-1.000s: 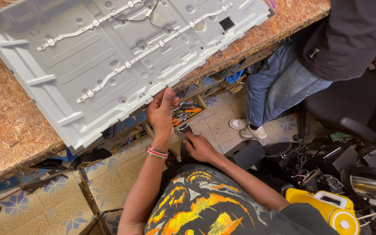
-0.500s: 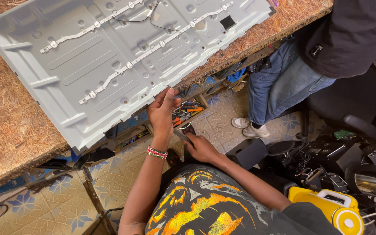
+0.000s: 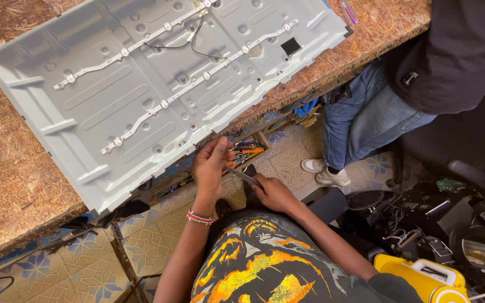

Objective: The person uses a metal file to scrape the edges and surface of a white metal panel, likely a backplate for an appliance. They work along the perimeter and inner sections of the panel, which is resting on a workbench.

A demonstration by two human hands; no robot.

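Patterned tile floor below, chipboard workbench (image 3: 18, 168) above, carrying a grey metal TV backlight panel (image 3: 141, 90) with LED strips (image 3: 197, 78). Under its edge, left hand (image 3: 211, 165) with fingers curled together, pinching one end of a slim dark tool (image 3: 242, 175); right hand (image 3: 276, 193) closed around the other end. Looks light, rigid, narrow; best gripped along the shaft. Just behind, a tool drawer (image 3: 242, 148); nearby, another person's jeans (image 3: 360, 123).
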